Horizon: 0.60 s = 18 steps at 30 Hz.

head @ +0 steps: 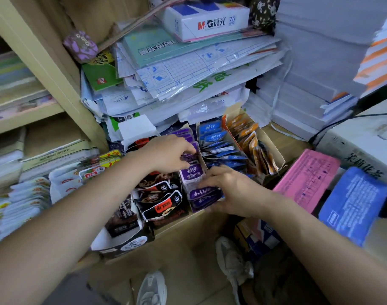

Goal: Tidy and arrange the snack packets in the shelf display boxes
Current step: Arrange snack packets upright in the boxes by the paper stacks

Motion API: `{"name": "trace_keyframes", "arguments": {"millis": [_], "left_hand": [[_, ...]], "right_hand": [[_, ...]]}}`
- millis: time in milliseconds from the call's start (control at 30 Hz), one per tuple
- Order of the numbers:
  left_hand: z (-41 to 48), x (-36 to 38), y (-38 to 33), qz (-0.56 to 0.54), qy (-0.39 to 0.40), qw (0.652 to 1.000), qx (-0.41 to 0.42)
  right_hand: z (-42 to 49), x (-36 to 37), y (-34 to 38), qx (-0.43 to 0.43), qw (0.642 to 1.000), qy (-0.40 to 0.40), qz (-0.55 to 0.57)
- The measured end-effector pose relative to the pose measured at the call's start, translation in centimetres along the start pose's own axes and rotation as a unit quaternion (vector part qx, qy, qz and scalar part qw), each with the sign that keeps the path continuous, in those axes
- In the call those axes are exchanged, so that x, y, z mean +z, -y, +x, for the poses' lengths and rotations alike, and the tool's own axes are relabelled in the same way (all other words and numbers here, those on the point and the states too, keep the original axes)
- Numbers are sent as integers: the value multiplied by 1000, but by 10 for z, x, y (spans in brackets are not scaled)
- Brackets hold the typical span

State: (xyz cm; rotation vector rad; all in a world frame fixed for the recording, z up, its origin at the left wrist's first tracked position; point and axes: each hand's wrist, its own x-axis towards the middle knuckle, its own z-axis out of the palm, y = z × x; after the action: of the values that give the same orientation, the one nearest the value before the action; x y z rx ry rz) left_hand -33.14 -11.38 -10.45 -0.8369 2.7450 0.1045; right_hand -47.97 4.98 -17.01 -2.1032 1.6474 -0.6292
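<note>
On a cluttered shop shelf [188, 223], the right hand [232, 190] grips the front purple packets [201, 194] in their display box, while the left hand [168, 155] pinches packets farther back in that row. Blue packets [214, 137] and orange packets [245, 128] stand alongside, below stacked paper [188, 69].

left hand [169, 154] pinches purple packets [191, 175] | right hand [231, 190] grips the row's front packets

One head-worn camera looks forward and down, close over the display boxes [275, 148].
</note>
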Motion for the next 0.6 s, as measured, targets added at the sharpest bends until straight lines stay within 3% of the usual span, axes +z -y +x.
{"name": "trace_keyframes", "arguments": {"millis": [200, 333, 400, 533, 600], "left_hand": [[9, 8, -1, -7, 50, 999, 1], [17, 20, -13, 51, 62, 997, -13], [18, 25, -15, 53, 40, 998, -21], [10, 26, -6, -56, -52, 997, -4], [6, 27, -3, -67, -46, 997, 16]], "right_hand": [[-1, 2, 2, 9, 1000, 11, 4], [-4, 5, 2, 21, 1000, 2, 21], [-4, 6, 1, 29, 999, 1, 21], [-7, 10, 0, 39, 998, 6, 44], [-8, 11, -1, 44, 998, 6, 53]]}}
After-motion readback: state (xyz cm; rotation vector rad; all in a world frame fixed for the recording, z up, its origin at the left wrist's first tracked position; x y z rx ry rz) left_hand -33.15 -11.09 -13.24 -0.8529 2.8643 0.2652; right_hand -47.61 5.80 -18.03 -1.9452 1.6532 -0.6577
